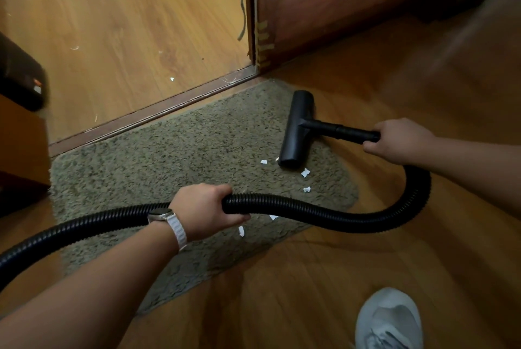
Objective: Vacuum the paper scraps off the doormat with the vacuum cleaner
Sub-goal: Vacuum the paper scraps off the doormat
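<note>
The shaggy doormat (169,157) is lying under the left hand (203,210), which is gripping the black hose (310,212). The right hand (400,140) is clutching the wand (346,132). Its nozzle (296,129) is resting on the mat left of it, with white paper scraps (305,172) lying between both hands.

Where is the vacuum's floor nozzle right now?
In the head view the nozzle sits right of centre on the right end of the doormat, near the door, paper scraps beside its near end; the right hand grips its tube.

Grey shoe (389,320) on wooden floor (310,292)
</note>
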Demonstrator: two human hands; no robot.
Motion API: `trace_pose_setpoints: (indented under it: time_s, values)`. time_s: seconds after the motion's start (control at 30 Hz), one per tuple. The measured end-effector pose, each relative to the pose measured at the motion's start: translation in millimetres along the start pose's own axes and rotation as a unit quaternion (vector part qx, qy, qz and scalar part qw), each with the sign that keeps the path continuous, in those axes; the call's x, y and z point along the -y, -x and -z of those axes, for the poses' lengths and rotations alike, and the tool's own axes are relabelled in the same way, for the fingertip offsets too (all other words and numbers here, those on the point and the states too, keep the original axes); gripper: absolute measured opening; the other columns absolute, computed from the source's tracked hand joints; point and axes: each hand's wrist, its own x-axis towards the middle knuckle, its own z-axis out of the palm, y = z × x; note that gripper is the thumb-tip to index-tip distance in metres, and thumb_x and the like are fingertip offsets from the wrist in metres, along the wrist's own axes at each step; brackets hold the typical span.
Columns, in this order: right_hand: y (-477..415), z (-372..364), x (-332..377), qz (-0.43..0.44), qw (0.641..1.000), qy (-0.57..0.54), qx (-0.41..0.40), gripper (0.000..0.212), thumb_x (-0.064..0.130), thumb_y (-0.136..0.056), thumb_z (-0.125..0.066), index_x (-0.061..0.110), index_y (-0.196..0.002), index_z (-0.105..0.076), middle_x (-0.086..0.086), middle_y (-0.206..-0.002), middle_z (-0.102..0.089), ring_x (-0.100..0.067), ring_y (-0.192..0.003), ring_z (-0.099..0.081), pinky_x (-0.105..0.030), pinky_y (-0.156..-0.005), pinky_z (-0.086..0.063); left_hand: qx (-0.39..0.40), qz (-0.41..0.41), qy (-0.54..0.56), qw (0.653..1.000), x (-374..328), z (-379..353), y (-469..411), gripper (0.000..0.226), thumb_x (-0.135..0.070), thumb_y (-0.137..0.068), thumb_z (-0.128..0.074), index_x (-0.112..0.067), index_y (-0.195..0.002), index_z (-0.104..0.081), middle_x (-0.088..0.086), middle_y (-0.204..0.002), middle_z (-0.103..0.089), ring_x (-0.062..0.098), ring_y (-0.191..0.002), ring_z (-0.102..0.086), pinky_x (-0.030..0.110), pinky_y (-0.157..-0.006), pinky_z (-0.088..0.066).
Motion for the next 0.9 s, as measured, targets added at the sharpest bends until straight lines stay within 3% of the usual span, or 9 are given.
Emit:
trace_pose_setpoints:
  time_s: [0.43, 0.5, 0.63, 0.77, 0.9]
  values:
    - [7, -1, 40, 0.113, 0.992, 0.040, 0.034, 0.018, 0.043, -0.097, -0.056, 0.026, -0.101, -0.061, -0.001, -0.073, -0.061, -0.017, -0.056, -0.053, -0.029, -0.048, -0.039, 0.026, -0.005, -0.022, 0.999, 2, -2, 1, 0.058, -0.084, -0.075, -0.049, -0.026, -0.081, -0.052, -0.010, -0.066, -0.057, 0.014, -0.066, -0.062, 0.027, -0.057, -0.050]
    - [8, 2, 40, 0.119, 0.991, 0.054, 0.028, 0.018, 0.044, -0.098, -0.055, 0.027, -0.103, -0.061, -0.001, -0.073, -0.061, -0.016, -0.056, -0.054, -0.028, -0.048, -0.038, 0.021, -0.003, -0.019, 1.000, 2, -3, 1, 0.058, -0.085, -0.075, -0.050, -0.027, -0.078, -0.049, -0.010, -0.064, -0.055, 0.014, -0.064, -0.062, 0.026, -0.055, -0.047]
    - [7, 9, 31, 0.086, 0.995, 0.044, 0.017, 0.021, 0.046, -0.098, -0.055, 0.028, -0.107, -0.060, -0.002, -0.076, -0.063, -0.017, -0.059, -0.057, -0.029, -0.047, -0.038, 0.013, 0.001, -0.010, 1.000, 3, -4, 0, 0.059, -0.087, -0.073, -0.049, -0.028, -0.071, -0.042, -0.011, -0.059, -0.051, 0.011, -0.057, -0.055, 0.024, -0.051, -0.044]
    - [2, 14, 17, 0.038, 0.999, 0.029, -0.015, 0.023, 0.045, -0.098, -0.056, 0.024, -0.107, -0.060, -0.004, -0.075, -0.062, -0.019, -0.058, -0.057, -0.028, -0.045, -0.037, 0.016, 0.005, -0.001, 1.000, 3, -1, 0, 0.059, -0.087, -0.073, -0.048, -0.028, -0.074, -0.047, -0.011, -0.061, -0.054, 0.008, -0.058, -0.056, 0.023, -0.050, -0.042]
    - [0, 14, 14, 0.027, 0.999, 0.026, 0.004, 0.025, 0.045, -0.098, -0.057, 0.023, -0.108, -0.061, -0.005, -0.076, -0.062, -0.020, -0.060, -0.058, -0.028, -0.047, -0.038, 0.014, 0.006, -0.006, 1.000, 2, 0, -1, 0.059, -0.086, -0.074, -0.049, -0.027, -0.076, -0.048, -0.010, -0.061, -0.053, 0.010, -0.058, -0.055, 0.023, -0.046, -0.033]
